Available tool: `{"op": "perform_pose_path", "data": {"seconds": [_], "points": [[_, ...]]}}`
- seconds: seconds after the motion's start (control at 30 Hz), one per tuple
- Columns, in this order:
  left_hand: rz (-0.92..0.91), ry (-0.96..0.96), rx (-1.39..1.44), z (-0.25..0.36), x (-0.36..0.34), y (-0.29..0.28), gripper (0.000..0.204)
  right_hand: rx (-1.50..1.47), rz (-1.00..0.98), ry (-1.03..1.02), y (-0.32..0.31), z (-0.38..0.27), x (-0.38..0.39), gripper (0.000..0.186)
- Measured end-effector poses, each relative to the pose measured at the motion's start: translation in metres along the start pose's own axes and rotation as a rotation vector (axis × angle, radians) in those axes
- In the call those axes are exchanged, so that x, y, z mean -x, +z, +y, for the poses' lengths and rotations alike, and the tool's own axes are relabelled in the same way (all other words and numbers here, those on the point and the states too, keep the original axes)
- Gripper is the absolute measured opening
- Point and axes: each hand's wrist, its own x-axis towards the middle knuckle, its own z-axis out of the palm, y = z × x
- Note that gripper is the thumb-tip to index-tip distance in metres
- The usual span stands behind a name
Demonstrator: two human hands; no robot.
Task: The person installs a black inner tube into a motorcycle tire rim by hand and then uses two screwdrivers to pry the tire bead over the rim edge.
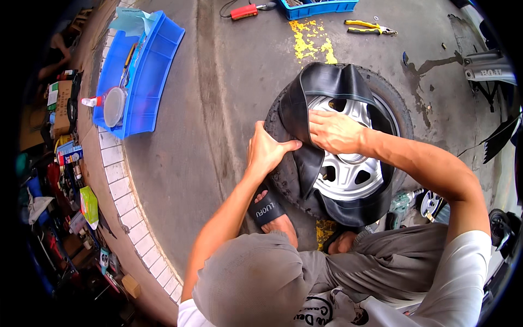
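A tyre (284, 181) lies flat on the ground in front of me, with a silver spoked wheel (351, 184) inside it. A limp black inner tube (332, 80) is draped around the wheel, partly over the tyre and folded in places. My left hand (268, 151) grips the tyre's left edge, its thumb stretched onto the rubber and its other fingers partly hidden. Over the wheel, my right hand (339, 133) holds the inner fold of the tube on the left side; its fingertips go out of sight behind the rubber.
Yellow-handled pliers (364, 27) and a red-handled tool (245, 12) lie beyond the tyre. A blue bin (155, 76) with a spray bottle and a round tub stands at left. A green power drill (402, 206) rests near my leg. Assorted goods crowd the far left.
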Motion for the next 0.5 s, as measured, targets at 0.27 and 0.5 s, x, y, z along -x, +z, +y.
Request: {"op": "perform_pose_path", "data": {"seconds": [0.27,0.5], "points": [[-0.626,-0.022,-0.573,0.01,-0.07,-0.054,0.073,-0.028,0.037,0.274,-0.017,0.026,0.024,0.038],[-0.362,0.426,-0.387,0.059,-0.14,-0.024,0.055,0.351,-0.016,0.48,-0.038,0.044,0.083,0.027]]}}
